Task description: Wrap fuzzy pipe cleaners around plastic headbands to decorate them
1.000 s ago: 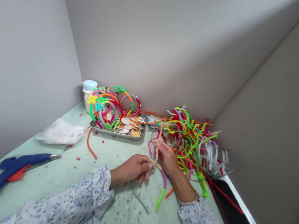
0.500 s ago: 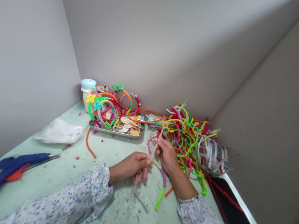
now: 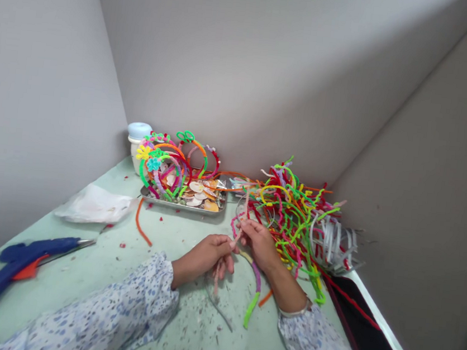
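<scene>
Left hand (image 3: 203, 257), right hand (image 3: 260, 244): fingertips apparently together on pink pipe cleaner (image 3: 246, 207).

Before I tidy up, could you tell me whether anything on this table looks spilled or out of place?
Yes: small scraps litter the table near the left hand, and one orange pipe cleaner lies alone before the tray, apart from the tangled pile.

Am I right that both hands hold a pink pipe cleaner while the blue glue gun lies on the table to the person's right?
Not quite: the head view shows the glue gun lying on the table to the person's left. The left hand and right hand do both hold the pink pipe cleaner.
</scene>
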Available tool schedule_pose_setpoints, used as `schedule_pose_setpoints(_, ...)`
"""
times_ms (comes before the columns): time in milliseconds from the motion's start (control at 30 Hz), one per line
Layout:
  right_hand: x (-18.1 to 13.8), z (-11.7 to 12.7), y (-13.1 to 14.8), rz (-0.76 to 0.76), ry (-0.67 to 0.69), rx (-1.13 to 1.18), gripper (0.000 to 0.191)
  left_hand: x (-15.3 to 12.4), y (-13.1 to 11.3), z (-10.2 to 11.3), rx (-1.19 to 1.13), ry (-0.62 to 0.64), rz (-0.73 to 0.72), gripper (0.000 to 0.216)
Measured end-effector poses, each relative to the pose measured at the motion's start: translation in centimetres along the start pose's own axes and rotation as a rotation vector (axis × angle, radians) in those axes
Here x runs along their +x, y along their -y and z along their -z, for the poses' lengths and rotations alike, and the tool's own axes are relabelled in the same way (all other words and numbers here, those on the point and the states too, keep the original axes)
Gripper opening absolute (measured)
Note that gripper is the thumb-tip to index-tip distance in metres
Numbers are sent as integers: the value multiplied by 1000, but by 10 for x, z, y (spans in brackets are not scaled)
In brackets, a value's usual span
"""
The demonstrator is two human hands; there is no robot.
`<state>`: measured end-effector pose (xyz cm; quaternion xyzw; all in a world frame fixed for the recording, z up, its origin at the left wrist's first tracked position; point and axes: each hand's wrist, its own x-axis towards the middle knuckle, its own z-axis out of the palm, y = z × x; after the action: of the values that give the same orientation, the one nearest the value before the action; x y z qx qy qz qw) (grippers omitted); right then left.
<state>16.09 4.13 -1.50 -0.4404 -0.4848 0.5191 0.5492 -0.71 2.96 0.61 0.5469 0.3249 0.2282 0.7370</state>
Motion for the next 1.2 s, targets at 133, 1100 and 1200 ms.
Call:
schedule_pose_setpoints(133,3,1,-2,12,-66,87,26,2,2,2,-42,21,-1,31)
schedule_pose_setpoints(1100,9,3,-2,8,-230,316,23,-4,-2,1,160,119,37,39)
schedule_pose_setpoints(1200,10,2,-1,7,-232,328,22,-4,-1,0,208,131,33,39)
